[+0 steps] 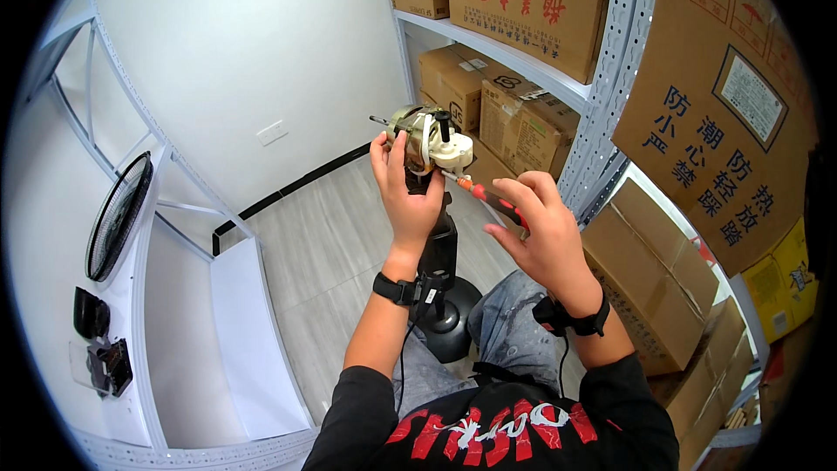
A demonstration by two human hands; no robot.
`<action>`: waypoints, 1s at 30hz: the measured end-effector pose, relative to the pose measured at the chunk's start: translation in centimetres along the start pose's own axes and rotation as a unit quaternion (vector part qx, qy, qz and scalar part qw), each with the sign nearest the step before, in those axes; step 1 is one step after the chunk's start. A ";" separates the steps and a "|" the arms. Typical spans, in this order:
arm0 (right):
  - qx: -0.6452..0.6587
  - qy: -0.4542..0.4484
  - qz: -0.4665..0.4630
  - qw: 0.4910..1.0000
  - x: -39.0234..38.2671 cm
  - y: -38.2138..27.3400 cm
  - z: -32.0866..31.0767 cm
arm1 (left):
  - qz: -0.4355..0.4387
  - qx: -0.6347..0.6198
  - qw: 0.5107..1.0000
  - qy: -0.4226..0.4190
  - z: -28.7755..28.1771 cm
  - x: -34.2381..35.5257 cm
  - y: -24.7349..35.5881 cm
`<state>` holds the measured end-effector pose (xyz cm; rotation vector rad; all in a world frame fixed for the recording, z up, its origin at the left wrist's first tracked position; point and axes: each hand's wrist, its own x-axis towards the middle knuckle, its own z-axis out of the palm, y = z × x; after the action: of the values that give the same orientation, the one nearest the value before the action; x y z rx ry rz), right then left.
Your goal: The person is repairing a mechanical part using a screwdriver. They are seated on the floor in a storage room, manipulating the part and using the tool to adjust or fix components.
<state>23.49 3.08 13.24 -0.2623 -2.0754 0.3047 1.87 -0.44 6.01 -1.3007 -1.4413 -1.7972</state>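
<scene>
In front of me a bare fan motor (406,119) tops a black stand (440,253); its thin shaft points left. A white plastic gearbox (453,153) with a black knob (443,125) is on the motor's right side. My left hand (407,209) closes on the motor from below, thumb near the gearbox. With my right hand (554,231) I hold a red-and-black screwdriver (500,206) by its handle. Its tip reaches the underside of the gearbox; the exact contact point is too small to tell. The stand's round black base (453,323) rests on the floor between my legs.
At left, a white shelf (153,296) carries a black round fan grille (119,216) and dark plastic parts (91,312). A metal rack (602,113) with cardboard boxes (527,122) stands at right. Another large carton (724,113) rises close to my right arm.
</scene>
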 end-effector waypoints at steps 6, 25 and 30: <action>-0.025 -0.040 -0.009 0.999 -0.8 1.5 -0.3 | 0.002 0.004 1.000 0.005 0.2 0.1 0.5; -0.027 0.009 0.016 0.999 0.1 -0.1 0.1 | -0.001 -0.002 1.000 0.002 0.2 0.1 0.3; -0.018 -0.021 -0.047 0.999 -0.3 1.2 -0.1 | 0.004 0.010 1.000 0.001 0.1 0.1 0.3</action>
<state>23.74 4.10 12.67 -0.1800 -2.1280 0.2176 2.12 -0.42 6.25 -1.2923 -1.4471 -1.7734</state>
